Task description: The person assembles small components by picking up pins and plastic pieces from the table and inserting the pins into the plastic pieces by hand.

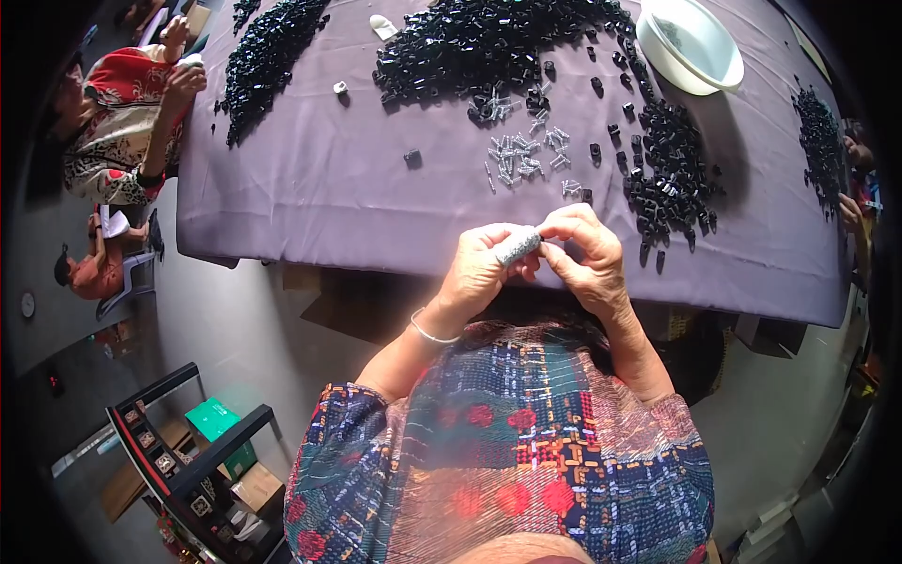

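Both of my hands meet over the table's near edge. My left hand (477, 271) is closed, with a grey speckled tube-shaped cover (517, 247) at its index finger; it looks worn on the finger, though I cannot be sure. At the tip of this cover my right hand (589, 254) pinches a small dark piece (540, 239), mostly hidden by the fingers. Just beyond my hands lie loose silver screw-like pins (515, 158). A small black clip-like part (586, 195) rests right behind my right hand.
Big heaps of black parts (470, 56) cover the far table (319, 202), with another pile (669, 164) at right. A white basin (691, 47) stands far right. A white finger-shaped piece (383, 27) lies far off. Other people sit left and right; a chair (193, 461) stands lower left.
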`<state>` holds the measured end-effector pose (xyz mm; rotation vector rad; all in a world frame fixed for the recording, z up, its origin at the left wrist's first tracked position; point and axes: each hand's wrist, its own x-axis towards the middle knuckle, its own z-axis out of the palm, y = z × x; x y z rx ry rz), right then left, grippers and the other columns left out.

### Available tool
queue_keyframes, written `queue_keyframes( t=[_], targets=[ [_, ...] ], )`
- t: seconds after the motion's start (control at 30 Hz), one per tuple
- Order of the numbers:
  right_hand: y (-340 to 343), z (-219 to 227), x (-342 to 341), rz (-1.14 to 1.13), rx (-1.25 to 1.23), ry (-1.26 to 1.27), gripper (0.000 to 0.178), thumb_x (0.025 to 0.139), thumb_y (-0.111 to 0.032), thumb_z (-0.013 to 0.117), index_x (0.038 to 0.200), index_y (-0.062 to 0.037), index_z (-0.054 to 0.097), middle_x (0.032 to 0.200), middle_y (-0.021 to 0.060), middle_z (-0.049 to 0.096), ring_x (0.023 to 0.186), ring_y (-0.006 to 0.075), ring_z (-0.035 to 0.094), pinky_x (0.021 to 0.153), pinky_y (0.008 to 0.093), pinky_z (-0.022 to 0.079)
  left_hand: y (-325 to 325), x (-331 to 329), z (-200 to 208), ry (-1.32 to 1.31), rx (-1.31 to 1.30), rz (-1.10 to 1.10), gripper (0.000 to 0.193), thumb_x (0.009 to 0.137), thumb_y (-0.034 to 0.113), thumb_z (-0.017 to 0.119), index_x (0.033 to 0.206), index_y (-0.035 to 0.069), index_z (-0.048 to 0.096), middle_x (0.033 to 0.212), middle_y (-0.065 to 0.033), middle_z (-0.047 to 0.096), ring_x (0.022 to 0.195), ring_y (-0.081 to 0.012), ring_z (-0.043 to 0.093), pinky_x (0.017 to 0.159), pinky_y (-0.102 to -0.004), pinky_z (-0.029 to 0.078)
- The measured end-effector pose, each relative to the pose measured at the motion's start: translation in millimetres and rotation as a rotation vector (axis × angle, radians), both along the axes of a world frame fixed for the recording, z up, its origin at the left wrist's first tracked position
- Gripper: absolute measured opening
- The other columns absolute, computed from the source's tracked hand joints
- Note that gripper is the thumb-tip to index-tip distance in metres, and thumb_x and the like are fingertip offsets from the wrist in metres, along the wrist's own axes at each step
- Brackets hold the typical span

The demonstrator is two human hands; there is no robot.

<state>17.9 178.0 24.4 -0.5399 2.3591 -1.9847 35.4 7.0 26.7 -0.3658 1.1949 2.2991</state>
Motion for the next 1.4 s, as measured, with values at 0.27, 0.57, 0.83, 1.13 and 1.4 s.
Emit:
queue_keyframes(
  t=[0.27,0.57,0.83,1.13,1.4],
  targets=[
    [9,11,-1,0.138,-0.008,-0.125,0.016,0.074,0.003,0.069,0.088,-0.0004,0.065,0.083,0.0066,0.059,0.080,0.0154,0.057,0.072,0.0262,0.046,-17,-7,4,0.079,-0.056,-0.220,0.022,0.086,0.016,0.066,0.096,-0.003,0.064,0.080,-0.0069,0.064,0.068,-0.0114,0.059,0.064,-0.0229,0.048],
    [8,16,-15,0.051,0.134,0.079,0.012,0.074,0.004,0.067,0.085,-0.0008,0.064,0.081,0.0077,0.060,0.078,0.0180,0.057,0.072,0.0280,0.046,-16,-8,3,0.091,-0.071,-0.130,0.020,0.085,0.013,0.066,0.095,-0.003,0.065,0.083,-0.0087,0.066,0.069,-0.0125,0.059,0.064,-0.0249,0.048],
    [16,-7,-70,-0.320,0.729,0.372,0.006,0.076,-0.010,0.066,0.082,-0.0098,0.063,0.081,0.0033,0.058,0.082,0.0222,0.053,0.074,0.0346,0.039,-9,-16,-4,0.230,-0.213,0.069,0.014,0.086,0.010,0.064,0.096,0.000,0.066,0.088,-0.0069,0.068,0.071,-0.0093,0.059,0.063,-0.0238,0.048],
    [14,-12,-74,-0.282,0.957,0.407,0.011,0.076,-0.013,0.064,0.087,-0.0129,0.062,0.085,0.0022,0.056,0.085,0.0223,0.052,0.077,0.0365,0.037,-9,-12,-16,0.193,-0.232,0.065,0.013,0.087,0.007,0.063,0.097,0.000,0.066,0.091,-0.0069,0.067,0.078,-0.0109,0.061,0.063,-0.0245,0.051],
    [13,-7,-78,-0.094,0.763,0.489,0.014,0.073,-0.007,0.068,0.084,-0.0122,0.062,0.082,0.0012,0.056,0.082,0.0219,0.054,0.075,0.0354,0.039,-7,-13,-13,0.199,-0.248,0.062,0.013,0.087,0.008,0.063,0.097,0.001,0.066,0.090,-0.0062,0.067,0.079,-0.0108,0.061,0.064,-0.0247,0.052]
  ],
)
